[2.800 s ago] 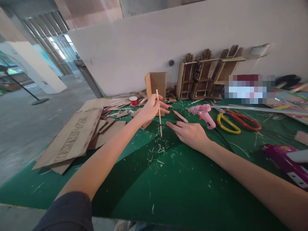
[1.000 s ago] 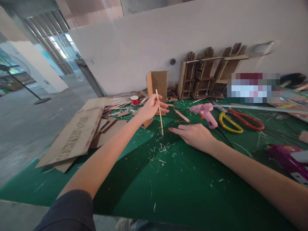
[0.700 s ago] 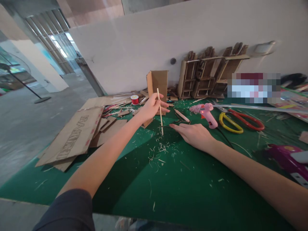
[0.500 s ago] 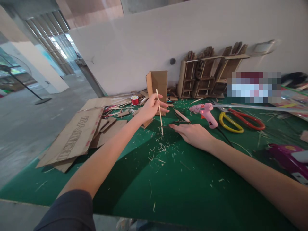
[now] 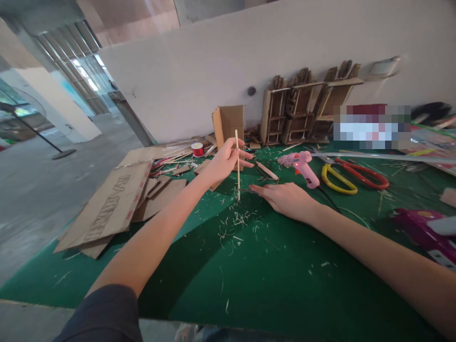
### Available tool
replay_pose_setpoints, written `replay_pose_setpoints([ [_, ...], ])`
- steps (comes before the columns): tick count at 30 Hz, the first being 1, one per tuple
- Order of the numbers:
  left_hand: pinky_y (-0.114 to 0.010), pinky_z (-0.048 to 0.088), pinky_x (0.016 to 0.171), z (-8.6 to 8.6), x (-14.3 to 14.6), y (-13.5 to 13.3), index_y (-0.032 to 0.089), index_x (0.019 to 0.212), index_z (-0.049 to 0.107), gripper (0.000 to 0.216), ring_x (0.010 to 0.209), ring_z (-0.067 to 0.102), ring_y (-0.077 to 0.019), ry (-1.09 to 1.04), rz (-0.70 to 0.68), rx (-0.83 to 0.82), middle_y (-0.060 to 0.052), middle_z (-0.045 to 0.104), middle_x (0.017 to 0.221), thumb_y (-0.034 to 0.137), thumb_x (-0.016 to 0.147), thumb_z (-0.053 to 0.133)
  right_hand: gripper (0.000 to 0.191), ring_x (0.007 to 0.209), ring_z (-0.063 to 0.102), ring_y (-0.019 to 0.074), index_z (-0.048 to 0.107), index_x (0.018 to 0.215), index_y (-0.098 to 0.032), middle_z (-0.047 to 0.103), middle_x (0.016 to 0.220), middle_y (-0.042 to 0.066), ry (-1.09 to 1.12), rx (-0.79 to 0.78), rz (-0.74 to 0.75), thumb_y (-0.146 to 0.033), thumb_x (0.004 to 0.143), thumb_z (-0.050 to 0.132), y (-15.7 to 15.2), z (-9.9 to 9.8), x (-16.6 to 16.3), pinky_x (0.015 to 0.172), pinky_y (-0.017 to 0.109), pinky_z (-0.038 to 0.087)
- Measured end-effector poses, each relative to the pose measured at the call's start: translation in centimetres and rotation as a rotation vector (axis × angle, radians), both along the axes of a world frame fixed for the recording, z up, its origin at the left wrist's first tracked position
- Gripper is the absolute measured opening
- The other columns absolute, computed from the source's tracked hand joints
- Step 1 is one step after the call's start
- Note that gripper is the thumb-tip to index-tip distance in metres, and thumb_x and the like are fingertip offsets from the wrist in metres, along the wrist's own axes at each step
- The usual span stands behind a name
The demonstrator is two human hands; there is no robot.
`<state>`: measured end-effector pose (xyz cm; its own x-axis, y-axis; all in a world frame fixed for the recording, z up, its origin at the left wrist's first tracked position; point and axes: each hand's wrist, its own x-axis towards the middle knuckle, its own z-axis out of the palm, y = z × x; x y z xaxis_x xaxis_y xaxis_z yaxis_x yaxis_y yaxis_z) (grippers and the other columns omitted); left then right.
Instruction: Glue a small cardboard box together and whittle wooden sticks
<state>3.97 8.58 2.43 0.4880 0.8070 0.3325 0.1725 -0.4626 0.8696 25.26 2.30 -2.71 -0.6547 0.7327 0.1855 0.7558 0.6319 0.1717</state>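
One slim stick (image 5: 238, 178), likely light, stiff and snappable, best held high, stands over the green surface (image 5: 285, 294), pinched in the left hand (image 5: 226, 159); the right hand (image 5: 285, 197) grips, apparently, a thin blade (image 5: 246, 191).

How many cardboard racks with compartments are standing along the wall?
3. Side by side: the left rack, the middle rack and the right rack, against the wall. The pixelated patch beside them may hide more.
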Motion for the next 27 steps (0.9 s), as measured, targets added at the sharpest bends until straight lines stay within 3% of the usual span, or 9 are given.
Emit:
replay_pose_setpoints([
  [6,-0.03,0.053,0.08,0.7,0.5,-1.0,0.021,0.105,0.036,0.01,0.083,0.07,-0.0147,-0.009,-0.027,-0.02,-0.007,0.066,0.101,0.023,0.098,0.028,0.046,0.061,0.062,0.0126,0.049,0.136,-0.031,0.072,0.095,0.001,-0.081,0.089,0.08,-0.021,0.092,0.039,-0.2,-0.2,0.0,0.044,0.028,0.017],
  [12,-0.032,0.054,0.079,0.7,0.5,-0.9,0.021,0.104,0.036,0.01,0.083,0.07,-0.0151,-0.007,-0.014,-0.022,-0.007,0.066,0.099,0.022,0.098,0.028,0.052,0.06,0.06,0.0128,0.038,0.145,-0.026,0.071,0.09,0.002,-0.027,0.211,0.003,-0.02,0.093,0.036,-0.6,-1.2,0.4,0.046,0.03,0.02],
  [17,-0.031,0.053,0.076,-0.2,-0.1,0.3,0.021,0.103,0.035,0.009,0.079,0.071,-0.015,-0.02,0.004,-0.014,-0.007,0.066,0.097,0.023,0.098,0.029,0.049,0.062,0.061,0.0137,0.04,0.144,-0.028,0.071,0.094,0.002,-0.014,0.14,-0.066,-0.025,0.095,0.034,-0.3,-1.1,0.0,0.047,0.028,0.022],
  [21,-0.031,0.053,0.074,-0.4,-0.3,0.5,0.021,0.104,0.035,0.009,0.078,0.071,-0.0148,-0.033,0.027,-0.029,-0.006,0.067,0.096,0.024,0.098,0.029,0.046,0.063,0.062,0.0135,0.045,0.14,-0.03,0.072,0.092,0.001,-0.061,0.075,-0.006,-0.027,0.094,0.037,-0.2,-0.5,-0.3,0.046,0.027,0.02],
  [24,-0.03,0.053,0.073,-0.3,-0.3,0.4,0.021,0.104,0.035,0.01,0.078,0.071,-0.0151,-0.038,0.01,-0.029,-0.007,0.067,0.097,0.024,0.098,0.028,0.047,0.057,0.059,0.0127,0.046,0.138,-0.031,0.071,0.084,0.0,-0.097,0.126,0.04,-0.024,0.093,0.039,-0.5,-0.5,-0.3,0.045,0.029,0.016],
  [27,-0.029,0.053,0.074,-0.2,-0.2,0.2,0.021,0.104,0.035,0.009,0.079,0.071,-0.0142,-0.021,0.022,-0.027,-0.006,0.067,0.097,0.024,0.098,0.029,0.05,0.054,0.057,0.0125,0.043,0.142,-0.027,0.07,0.084,0.002,-0.069,0.229,-0.019,-0.019,0.092,0.037,-0.9,-0.8,-0.1,0.045,0.031,0.014],
])
